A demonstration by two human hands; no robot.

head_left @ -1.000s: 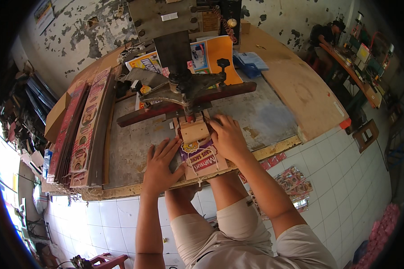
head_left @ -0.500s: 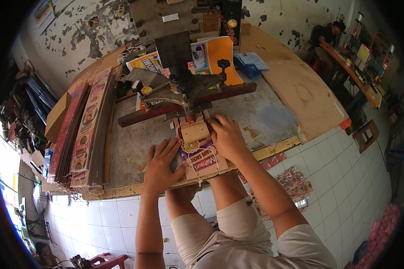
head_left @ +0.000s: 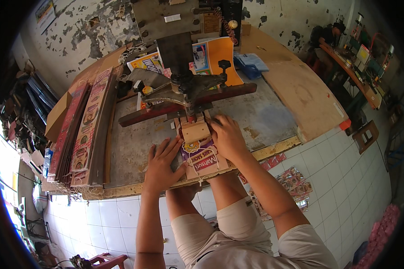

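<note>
A flat printed cardboard piece [head_left: 201,154], purple, yellow and tan, lies on the worn grey worktable [head_left: 265,114] under the head of a dark metal press machine [head_left: 188,87]. My left hand [head_left: 162,165] lies flat with fingers spread against the card's left edge. My right hand [head_left: 227,136] presses on the card's right side near the machine's foot. A small tan wooden block [head_left: 195,131] sits on the card just below the machine head.
A tall stack of printed flat cards [head_left: 83,130] lines the table's left side. Orange and blue printed sheets [head_left: 217,54] lie behind the machine. Shiny packets [head_left: 292,179] lie on the white tiled floor. A person [head_left: 327,38] sits at a far desk.
My left hand has shifted slightly up along the card's left edge. The card and my right hand stay nearly where they were.
</note>
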